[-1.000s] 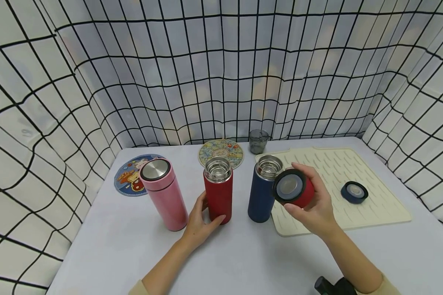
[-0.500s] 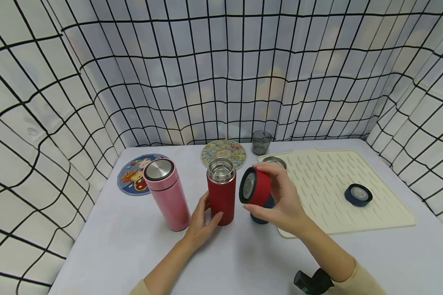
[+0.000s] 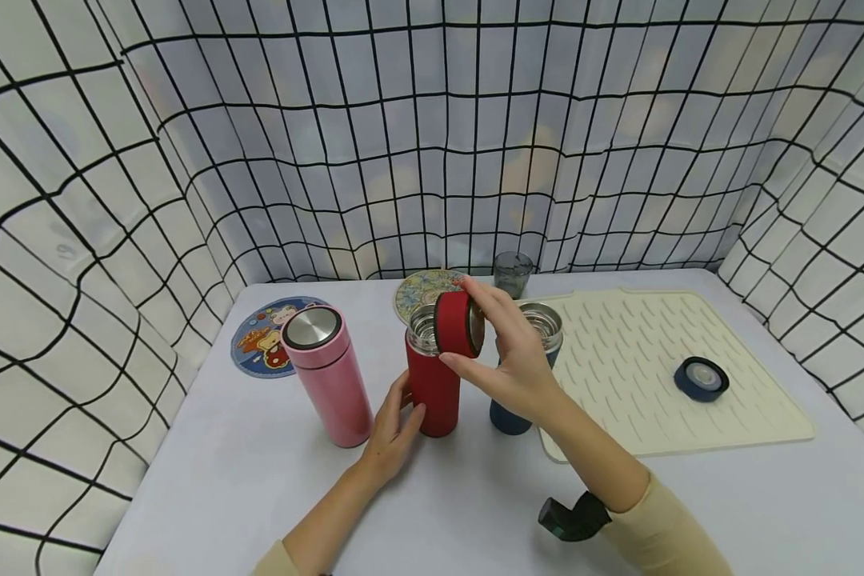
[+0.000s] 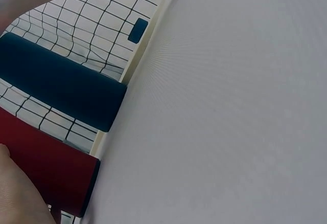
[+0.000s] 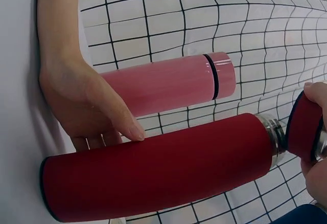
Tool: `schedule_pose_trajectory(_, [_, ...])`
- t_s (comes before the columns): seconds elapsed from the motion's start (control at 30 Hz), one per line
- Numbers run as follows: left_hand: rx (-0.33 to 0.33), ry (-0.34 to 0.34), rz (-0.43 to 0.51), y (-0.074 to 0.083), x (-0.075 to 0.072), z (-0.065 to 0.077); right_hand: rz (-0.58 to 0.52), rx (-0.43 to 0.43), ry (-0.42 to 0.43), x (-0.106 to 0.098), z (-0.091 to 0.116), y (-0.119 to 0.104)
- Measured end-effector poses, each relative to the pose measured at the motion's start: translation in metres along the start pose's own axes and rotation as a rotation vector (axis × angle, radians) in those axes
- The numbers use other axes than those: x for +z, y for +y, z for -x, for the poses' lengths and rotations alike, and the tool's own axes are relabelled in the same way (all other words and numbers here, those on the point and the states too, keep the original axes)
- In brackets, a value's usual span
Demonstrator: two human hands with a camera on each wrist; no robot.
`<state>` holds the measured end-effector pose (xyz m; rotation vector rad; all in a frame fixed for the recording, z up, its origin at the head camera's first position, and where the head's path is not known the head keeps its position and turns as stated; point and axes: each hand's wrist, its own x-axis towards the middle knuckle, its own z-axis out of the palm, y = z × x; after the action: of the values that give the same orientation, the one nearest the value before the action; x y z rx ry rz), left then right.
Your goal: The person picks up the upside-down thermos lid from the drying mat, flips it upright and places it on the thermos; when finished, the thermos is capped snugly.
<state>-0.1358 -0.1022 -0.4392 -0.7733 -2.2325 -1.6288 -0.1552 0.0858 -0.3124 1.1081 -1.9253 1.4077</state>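
Observation:
In the head view, a red vacuum flask (image 3: 435,394) stands with its steel mouth uncovered. My left hand (image 3: 389,436) holds it low on its left side, thumb in front and fingers partly hidden behind. My right hand (image 3: 513,352) pinches the flask's red lid (image 3: 455,324), tipped on its side at the right of the mouth. In the right wrist view the lid (image 5: 305,127) is right by the steel neck (image 5: 273,139); whether they touch I cannot tell. The lid's steel top faces away from the flask.
To the left stands a lidded pink flask (image 3: 334,392); behind my right hand, an uncapped blue flask (image 3: 510,416). The blue lid (image 3: 702,379) lies on a cream mat (image 3: 634,416). Round coasters (image 3: 248,352) and a glass (image 3: 512,276) sit farther back. Black netting (image 3: 432,144) encloses the table.
My right hand has brought the red lid leftward, from in front of the blue flask to the red flask's mouth, turning its underside toward the flask. The left hand stays at the red flask.

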Motion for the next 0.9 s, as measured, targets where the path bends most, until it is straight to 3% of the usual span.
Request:
schedule_pose_trajectory(0.23, [0.026,0.018,-0.012,0.0,0.0,0.0,0.089,-0.042,0.04,0.014,-0.011,0.011])
schedule_pose_trajectory(0.4, [0.023,0.011,-0.014,-0.002,0.0,0.001,0.071,0.011,0.052,0.023,-0.013,0.014])
schedule_pose_trajectory(0.67, [0.007,0.006,0.004,-0.001,0.0,0.0,0.004,0.09,0.052,0.026,-0.021,-0.009])
schedule_pose_trajectory(0.9, [-0.018,0.012,0.017,0.0,0.0,0.0,-0.083,0.14,0.022,0.031,-0.012,0.021])
